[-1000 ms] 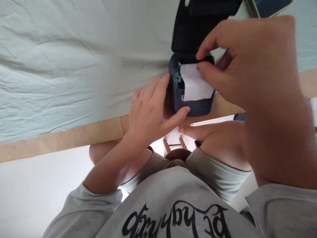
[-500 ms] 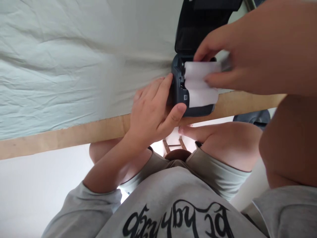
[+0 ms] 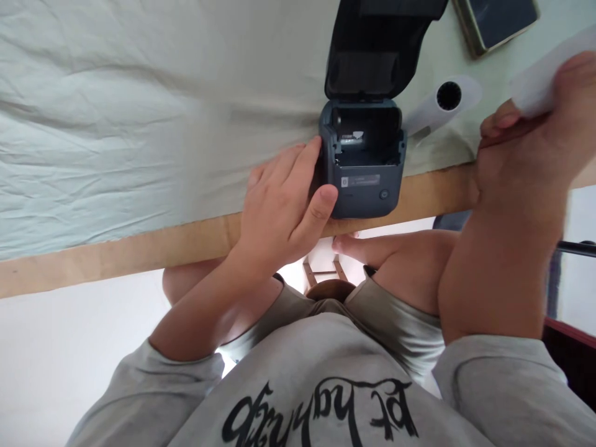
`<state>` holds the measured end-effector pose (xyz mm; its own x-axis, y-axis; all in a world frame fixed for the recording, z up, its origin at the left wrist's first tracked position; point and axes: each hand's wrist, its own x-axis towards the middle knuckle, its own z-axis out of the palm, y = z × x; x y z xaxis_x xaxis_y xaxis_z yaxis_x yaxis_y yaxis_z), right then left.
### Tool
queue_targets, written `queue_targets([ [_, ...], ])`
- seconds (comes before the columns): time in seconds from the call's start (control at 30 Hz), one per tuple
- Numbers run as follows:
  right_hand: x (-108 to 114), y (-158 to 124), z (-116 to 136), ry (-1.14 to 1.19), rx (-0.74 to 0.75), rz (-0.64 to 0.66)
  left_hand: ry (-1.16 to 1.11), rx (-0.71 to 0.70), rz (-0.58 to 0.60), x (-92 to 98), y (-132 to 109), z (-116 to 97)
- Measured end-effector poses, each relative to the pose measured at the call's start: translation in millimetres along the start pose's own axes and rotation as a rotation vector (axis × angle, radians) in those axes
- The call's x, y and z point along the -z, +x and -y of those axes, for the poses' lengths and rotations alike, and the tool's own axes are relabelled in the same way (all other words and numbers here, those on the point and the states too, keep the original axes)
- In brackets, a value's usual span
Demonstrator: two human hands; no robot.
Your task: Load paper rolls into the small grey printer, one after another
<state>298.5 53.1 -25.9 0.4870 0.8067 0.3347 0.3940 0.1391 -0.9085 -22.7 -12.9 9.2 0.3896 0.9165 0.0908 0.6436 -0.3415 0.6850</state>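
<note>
A small dark blue label printer (image 3: 356, 205) sits at the table's front edge. Its black lid (image 3: 372, 68) is swung up, baring a hollow compartment with a small white scrap inside. Against the printer's left side rests my left hand (image 3: 284, 198), fingers stretched out and thumb apart near the front corner. My right hand (image 3: 535, 136) is off to the right, its fingers closed on a white paper roll (image 3: 540, 84), part of which is cut off by the frame. A second white roll with a black core (image 3: 428, 112) lies on the cloth just right of the printer.
A pale green, wrinkled cloth (image 3: 139, 124) covers the table, with a bare wooden edge (image 3: 186, 245) along the front. A dark rectangular device with a gold-coloured rim (image 3: 500, 25) lies at the back right. Below the edge are my legs and a wooden stool (image 3: 330, 290).
My right hand has moved right, away from the printer, taking the white paper roll out of its compartment. The roll with the black core now shows. My left hand stays at the printer's side.
</note>
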Motion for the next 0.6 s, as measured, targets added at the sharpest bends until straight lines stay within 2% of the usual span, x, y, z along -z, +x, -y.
queue_targets([
  [0.03,-4.4,-2.4,1.0,0.005,0.051,-0.101,-0.002,0.003,-0.002,0.1,-0.3,-0.7],
  [0.07,-8.3,-4.7,3.4,-0.041,0.108,-0.113,-0.002,0.005,0.0,0.1,-0.5,-1.0],
  [0.2,-16.3,-9.3,15.1,-0.369,0.353,-0.002,-0.009,-0.005,-0.006,-0.3,-0.3,1.0],
  [0.27,-16.7,-9.8,18.2,-0.444,0.348,0.03,-0.006,-0.014,-0.006,-0.6,-0.3,2.3],
  [0.37,-16.3,-11.8,21.2,-0.41,0.293,0.085,0.013,-0.021,-0.009,-0.9,-0.5,2.9],
  [0.6,-10.1,-21.7,28.3,-0.384,0.447,0.05,-0.011,-0.023,-0.016,-1.3,1.0,4.0],
])
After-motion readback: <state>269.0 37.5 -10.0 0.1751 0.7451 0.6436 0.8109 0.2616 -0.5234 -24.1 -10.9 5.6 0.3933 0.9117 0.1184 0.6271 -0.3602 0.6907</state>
